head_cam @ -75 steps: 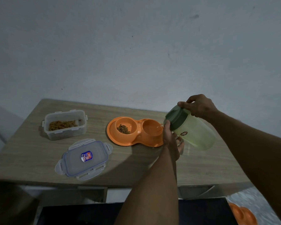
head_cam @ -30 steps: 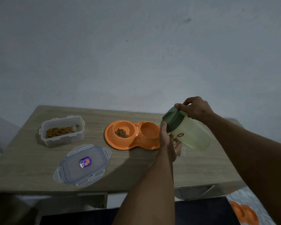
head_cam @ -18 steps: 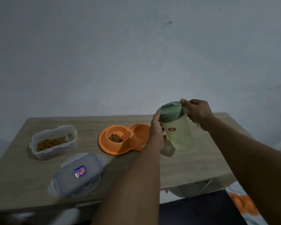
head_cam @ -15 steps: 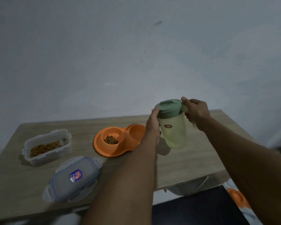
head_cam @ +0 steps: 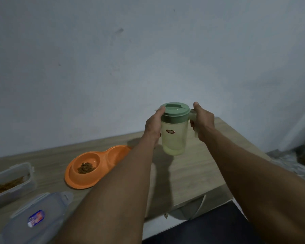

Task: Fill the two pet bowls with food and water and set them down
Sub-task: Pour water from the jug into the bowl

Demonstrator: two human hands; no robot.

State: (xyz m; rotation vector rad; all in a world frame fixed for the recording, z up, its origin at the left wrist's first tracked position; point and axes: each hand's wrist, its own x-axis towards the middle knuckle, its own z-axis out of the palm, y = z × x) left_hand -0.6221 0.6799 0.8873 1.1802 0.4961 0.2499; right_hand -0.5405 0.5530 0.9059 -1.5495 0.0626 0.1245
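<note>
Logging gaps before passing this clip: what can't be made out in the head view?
Right compartment of the orange double bowl: mostly behind the left forearm; water unverifiable.
Part of the food container: beyond the left edge.
Label on the container lid: blurred; lid clipped at bottom edge.
Logo on the jug, gripped by left hand and right hand: too small; water level unclear.

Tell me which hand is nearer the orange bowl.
Left. The left hand holds the jug on its bowl-facing side, just beyond the right end of the bowl. The right hand grips the handle on the jug's other side, farther away.
</note>
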